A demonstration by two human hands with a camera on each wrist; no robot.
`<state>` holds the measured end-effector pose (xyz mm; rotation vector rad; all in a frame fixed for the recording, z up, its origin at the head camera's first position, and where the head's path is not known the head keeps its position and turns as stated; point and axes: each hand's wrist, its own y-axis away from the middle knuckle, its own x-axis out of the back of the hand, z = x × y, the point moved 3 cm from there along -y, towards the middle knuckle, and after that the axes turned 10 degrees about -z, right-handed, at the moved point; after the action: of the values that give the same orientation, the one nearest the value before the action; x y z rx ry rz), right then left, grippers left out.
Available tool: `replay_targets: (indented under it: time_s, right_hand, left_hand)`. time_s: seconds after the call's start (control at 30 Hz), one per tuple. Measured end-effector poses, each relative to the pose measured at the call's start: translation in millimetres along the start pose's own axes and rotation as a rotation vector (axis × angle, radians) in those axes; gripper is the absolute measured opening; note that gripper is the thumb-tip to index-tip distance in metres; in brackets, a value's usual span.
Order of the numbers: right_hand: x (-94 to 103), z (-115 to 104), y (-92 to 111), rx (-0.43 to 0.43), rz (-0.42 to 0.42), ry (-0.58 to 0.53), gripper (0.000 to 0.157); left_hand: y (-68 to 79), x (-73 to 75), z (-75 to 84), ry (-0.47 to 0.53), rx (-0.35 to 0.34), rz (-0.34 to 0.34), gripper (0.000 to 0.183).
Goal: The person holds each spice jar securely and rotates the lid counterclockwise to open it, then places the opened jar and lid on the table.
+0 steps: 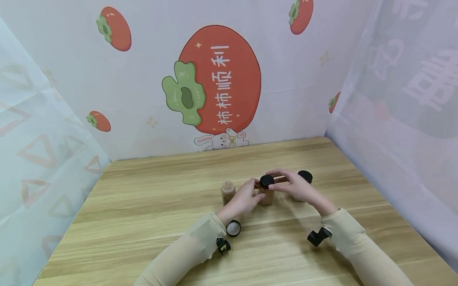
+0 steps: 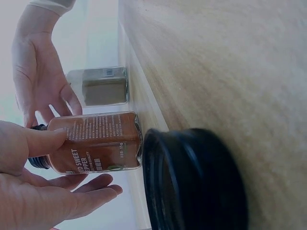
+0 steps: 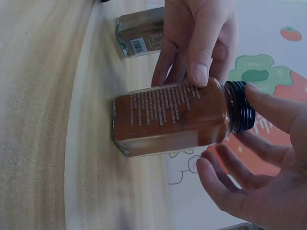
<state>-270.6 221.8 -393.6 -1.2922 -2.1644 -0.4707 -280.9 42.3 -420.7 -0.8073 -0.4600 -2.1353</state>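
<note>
A glass spice jar of reddish-brown powder (image 2: pixel 108 139), its label partly reading "sweet pepper", stands upright on the table with a ribbed black lid (image 1: pixel 266 181) on it. My left hand (image 1: pixel 247 198) holds the jar's body, its thumb on one side in the left wrist view. From the other side, my right hand (image 1: pixel 293 185) grips the lid at its rim, thumb against the ribbed edge in the right wrist view. Left of my left hand stands an uncapped jar with a perforated shaker top (image 1: pixel 228 188). A loose black lid (image 1: pixel 233 228) lies near my left wrist, inner side up.
Beyond my right hand stands another jar with a black lid (image 1: pixel 305 175), partly hidden by that hand. The wooden table (image 1: pixel 143 206) meets a printed cloth backdrop (image 1: pixel 150 51) at the back, with hanging cloth on both sides.
</note>
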Motion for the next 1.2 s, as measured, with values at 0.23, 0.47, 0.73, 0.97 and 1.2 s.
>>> replay_targets:
  time_s: [0.23, 0.47, 0.73, 0.97, 1.2]
  right_hand:
    - [-3.7, 1.3, 0.8, -0.002, 0.126, 0.014, 0.05]
    - [-7.9, -0.9, 0.0, -0.003, 0.167, 0.065, 0.05]
    - [-8.5, -4.4, -0.3, 0.003, 0.18, 0.05, 0.048]
    - [-7.9, -5.6, -0.1, 0.034, 0.163, 0.06, 0.044]
    - [-2.8, -8.4, 0.2, 0.072, 0.103, 0.103, 0.041]
  left_hand:
    - [-0.9, -0.6, -1.0, 0.002, 0.0, 0.006, 0.034]
    - [-1.1, 0.1, -0.6, 0.007, 0.01, 0.002, 0.034]
    - [0.4, -0.2, 0.9, 0.009, 0.011, -0.008, 0.036]
    - [1.7, -1.3, 1.7, 0.006, 0.002, -0.007, 0.036]
    - [0.4, -1.5, -0.3, 0.003, 0.007, -0.004, 0.035]
